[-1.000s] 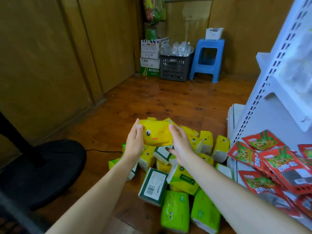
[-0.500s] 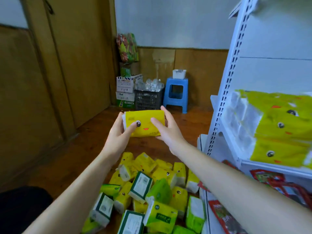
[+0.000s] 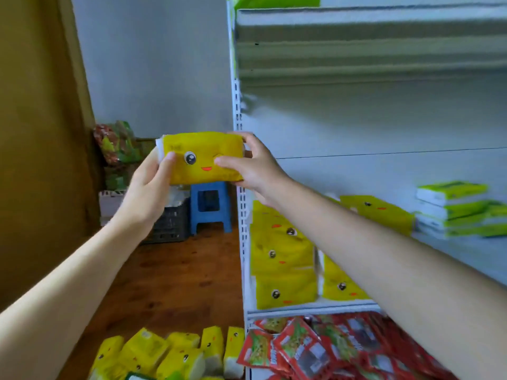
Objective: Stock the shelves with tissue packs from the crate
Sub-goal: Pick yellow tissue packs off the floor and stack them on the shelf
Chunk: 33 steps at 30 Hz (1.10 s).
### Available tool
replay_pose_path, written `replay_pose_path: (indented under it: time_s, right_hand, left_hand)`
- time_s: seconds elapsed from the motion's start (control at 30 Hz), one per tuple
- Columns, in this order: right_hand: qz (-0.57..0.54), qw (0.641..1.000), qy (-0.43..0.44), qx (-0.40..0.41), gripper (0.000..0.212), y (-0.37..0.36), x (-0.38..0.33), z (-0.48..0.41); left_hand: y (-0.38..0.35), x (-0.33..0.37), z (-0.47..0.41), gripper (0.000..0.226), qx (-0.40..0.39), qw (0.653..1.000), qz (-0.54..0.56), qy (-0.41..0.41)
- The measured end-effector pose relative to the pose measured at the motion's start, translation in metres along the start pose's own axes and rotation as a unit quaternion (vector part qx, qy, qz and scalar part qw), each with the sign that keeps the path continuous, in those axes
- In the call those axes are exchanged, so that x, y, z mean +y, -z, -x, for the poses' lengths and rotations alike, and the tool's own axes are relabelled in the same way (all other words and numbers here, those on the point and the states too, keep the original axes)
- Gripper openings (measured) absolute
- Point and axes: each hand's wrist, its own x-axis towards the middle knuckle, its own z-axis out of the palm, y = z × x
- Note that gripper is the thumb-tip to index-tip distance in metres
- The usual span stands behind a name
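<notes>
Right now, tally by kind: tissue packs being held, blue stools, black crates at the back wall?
Yellow tissue pack, held: 1
Blue stool: 1
Black crate: 1
Total: 3

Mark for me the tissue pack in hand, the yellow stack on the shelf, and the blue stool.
held tissue pack (image 3: 201,160), head view, middle of its printed face.
yellow stack (image 3: 282,259), head view, front of a middle pack.
blue stool (image 3: 210,216), head view, front panel below the opening.

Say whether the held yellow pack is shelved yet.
Not yet: left hand and right hand hold the yellow pack in mid-air beside the shelf.
</notes>
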Motion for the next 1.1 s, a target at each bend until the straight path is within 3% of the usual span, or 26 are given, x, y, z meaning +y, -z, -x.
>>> replay_pose_path:
  time_s: [0.3, 0.47, 0.53, 0.63, 0.77, 0.9, 1.1]
  right_hand:
    - [0.026, 0.99, -0.018, 0.141, 0.034, 0.236, -0.001, 0.073]
    - [0.017, 0.983, -0.038, 0.181, 0.038, 0.316, 0.031, 0.143]
    - [0.018, 0.98, -0.06, 0.189, 0.048, 0.332, 0.05, 0.163]
    - [0.03, 0.976, -0.091, 0.197, 0.036, 0.344, 0.081, 0.181]
    - [0.08, 0.978, -0.112, 0.159, 0.039, 0.336, 0.113, 0.19]
    - [0.214, 0.963, -0.112, 0.118, 0.039, 0.327, 0.139, 0.192]
    - [0.26, 0.951, -0.123, 0.11, 0.041, 0.325, 0.141, 0.192]
  left_hand:
    - [-0.211, 0.04, -0.004, 0.021, -0.212, 0.977, 0.014, -0.002]
    - [-0.274, 0.021, 0.009, 0.049, -0.335, 0.935, -0.116, 0.018]
    - [-0.289, 0.014, 0.014, 0.051, -0.368, 0.914, -0.167, 0.035]
    - [-0.303, 0.009, 0.02, 0.056, -0.385, 0.898, -0.203, 0.069]
    - [-0.314, 0.007, 0.024, 0.059, -0.399, 0.874, -0.272, 0.058]
    - [-0.316, 0.003, 0.023, 0.06, -0.403, 0.859, -0.312, 0.051]
    - [-0.316, 0.002, 0.022, 0.056, -0.411, 0.854, -0.317, 0.034]
